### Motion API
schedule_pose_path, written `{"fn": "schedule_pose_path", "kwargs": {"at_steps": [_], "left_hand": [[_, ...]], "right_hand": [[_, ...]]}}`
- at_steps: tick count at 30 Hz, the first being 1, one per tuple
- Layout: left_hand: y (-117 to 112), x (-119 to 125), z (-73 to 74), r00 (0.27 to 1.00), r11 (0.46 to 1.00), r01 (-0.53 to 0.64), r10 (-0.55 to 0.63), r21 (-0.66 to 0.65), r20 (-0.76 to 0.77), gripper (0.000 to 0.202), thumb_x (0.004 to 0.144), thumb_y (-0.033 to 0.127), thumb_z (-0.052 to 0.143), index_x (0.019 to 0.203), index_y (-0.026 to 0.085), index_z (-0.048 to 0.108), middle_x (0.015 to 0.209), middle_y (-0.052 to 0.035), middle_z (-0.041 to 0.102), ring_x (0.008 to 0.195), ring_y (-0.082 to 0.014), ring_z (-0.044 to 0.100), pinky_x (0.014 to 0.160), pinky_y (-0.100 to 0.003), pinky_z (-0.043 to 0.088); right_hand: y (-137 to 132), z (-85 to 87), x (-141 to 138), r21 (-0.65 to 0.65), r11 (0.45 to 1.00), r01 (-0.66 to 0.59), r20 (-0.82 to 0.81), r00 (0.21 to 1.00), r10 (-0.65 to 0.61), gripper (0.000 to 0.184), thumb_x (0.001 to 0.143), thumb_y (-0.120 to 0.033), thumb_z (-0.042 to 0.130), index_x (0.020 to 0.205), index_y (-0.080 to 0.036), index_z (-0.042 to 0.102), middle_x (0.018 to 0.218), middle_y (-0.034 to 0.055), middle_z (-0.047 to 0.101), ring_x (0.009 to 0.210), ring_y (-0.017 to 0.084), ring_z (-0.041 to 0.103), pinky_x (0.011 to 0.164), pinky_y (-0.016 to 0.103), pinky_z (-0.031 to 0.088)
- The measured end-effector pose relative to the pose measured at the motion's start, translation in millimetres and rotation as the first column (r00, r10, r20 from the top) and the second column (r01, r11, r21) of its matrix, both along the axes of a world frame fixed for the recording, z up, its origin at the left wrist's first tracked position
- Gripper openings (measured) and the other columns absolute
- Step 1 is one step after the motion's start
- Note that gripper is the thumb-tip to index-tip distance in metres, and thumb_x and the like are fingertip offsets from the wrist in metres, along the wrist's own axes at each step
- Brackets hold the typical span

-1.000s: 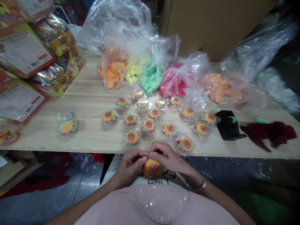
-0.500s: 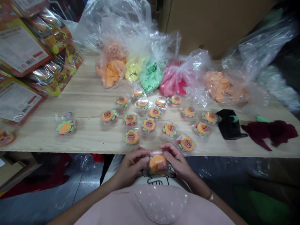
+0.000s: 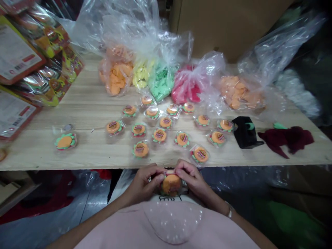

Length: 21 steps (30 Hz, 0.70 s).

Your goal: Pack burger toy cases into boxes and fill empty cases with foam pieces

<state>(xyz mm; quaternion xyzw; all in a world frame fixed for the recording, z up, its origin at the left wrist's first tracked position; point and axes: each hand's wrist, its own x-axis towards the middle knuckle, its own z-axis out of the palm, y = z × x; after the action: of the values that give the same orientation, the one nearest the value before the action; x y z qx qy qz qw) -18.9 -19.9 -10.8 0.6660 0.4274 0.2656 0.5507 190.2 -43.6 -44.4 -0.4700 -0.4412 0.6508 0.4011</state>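
The left hand and right hand both grip one small burger pack by their fingertips. It is held just off the near edge of the surface, close to the chest.

It looks very light. The clear shell is probably thin, slick and easy to dent, so it is best held by the rim on opposite sides rather than across the domed middle.

Sixteen like packs lie on the surface. Fifteen sit in a loose cluster near the middle, and one lies apart toward the left edge.

Five clear bags of coloured pieces stand along the far edge: orange, yellow, green, red and orange.

Near the right edge are one black holder and one dark red cloth. Printed boxes are stacked at the left; their number is unclear.
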Motion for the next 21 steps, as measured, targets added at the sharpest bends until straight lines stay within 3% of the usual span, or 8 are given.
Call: {"fn": "schedule_pose_path", "kwargs": {"at_steps": [4, 6, 9, 11, 15, 21], "left_hand": [[-5, 5, -4.6, 0.994, 0.990, -0.102, 0.106, -0.098, 0.031, 0.028, 0.085, 0.039, 0.061, 0.089, 0.013, 0.070, 0.077, -0.0064, 0.068, 0.067, -0.0154, 0.059, 0.063, -0.025, 0.044], [-6, 8, -5.4, 0.995, 0.993, -0.103, 0.104, -0.051, 0.008, 0.026, 0.084, 0.038, 0.061, 0.083, 0.013, 0.069, 0.073, -0.0054, 0.068, 0.064, -0.0142, 0.058, 0.060, -0.024, 0.043], [-5, 11, -5.0, 0.999, 0.998, -0.023, 0.025, 0.058, -0.032, 0.023, 0.085, 0.034, 0.060, 0.080, 0.014, 0.069, 0.069, -0.0039, 0.067, 0.062, -0.0128, 0.058, 0.059, -0.022, 0.042], [-6, 11, -5.5, 0.999, 0.996, 0.012, -0.009, 0.090, -0.038, 0.021, 0.085, 0.032, 0.059, 0.082, 0.014, 0.069, 0.070, -0.0036, 0.068, 0.063, -0.0124, 0.059, 0.059, -0.021, 0.043], [-7, 9, -7.8, 1.000, 0.996, 0.013, -0.012, 0.083, -0.013, 0.020, 0.086, 0.031, 0.058, 0.090, 0.013, 0.068, 0.078, -0.0046, 0.070, 0.067, -0.0127, 0.062, 0.061, -0.020, 0.045], [-2, 13, -3.1, 0.997, 0.995, 0.028, -0.021, 0.093, -0.080, 0.021, 0.086, 0.030, 0.057, 0.083, 0.013, 0.069, 0.069, -0.0040, 0.067, 0.061, -0.0117, 0.058, 0.055, -0.020, 0.042]], "right_hand": [[2, 8.4, 11, 0.053, 0.998, -0.046, 0.072, 0.997, 0.042, 0.032, 0.088, -0.049, 0.058, 0.077, -0.019, 0.057, 0.073, -0.0009, 0.051, 0.066, 0.013, 0.046, 0.060, 0.024, 0.035], [11, 21.0, 17, 0.117, 0.973, -0.198, 0.177, 0.968, 0.176, 0.026, 0.090, -0.044, 0.057, 0.083, -0.019, 0.061, 0.079, 0.0007, 0.055, 0.073, 0.014, 0.050, 0.066, 0.025, 0.038], [25, 41.2, 20, 0.171, 0.881, -0.440, 0.314, 0.873, 0.374, 0.017, 0.092, -0.035, 0.056, 0.090, -0.020, 0.062, 0.085, 0.0010, 0.057, 0.077, 0.014, 0.051, 0.069, 0.025, 0.038], [32, 48.2, 19, 0.163, 0.850, -0.500, 0.320, 0.842, 0.434, 0.015, 0.091, -0.033, 0.057, 0.087, -0.019, 0.060, 0.081, -0.0005, 0.056, 0.072, 0.012, 0.049, 0.065, 0.024, 0.037], [31, 41.6, 13, 0.157, 0.883, -0.442, 0.264, 0.880, 0.394, 0.018, 0.092, -0.034, 0.056, 0.084, -0.018, 0.057, 0.079, -0.0006, 0.055, 0.071, 0.012, 0.048, 0.064, 0.024, 0.037], [23, 21.2, 9, 0.167, 0.917, -0.362, 0.264, 0.913, 0.312, 0.020, 0.091, -0.035, 0.056, 0.081, -0.018, 0.057, 0.077, -0.0002, 0.053, 0.072, 0.013, 0.048, 0.065, 0.025, 0.036]]}}
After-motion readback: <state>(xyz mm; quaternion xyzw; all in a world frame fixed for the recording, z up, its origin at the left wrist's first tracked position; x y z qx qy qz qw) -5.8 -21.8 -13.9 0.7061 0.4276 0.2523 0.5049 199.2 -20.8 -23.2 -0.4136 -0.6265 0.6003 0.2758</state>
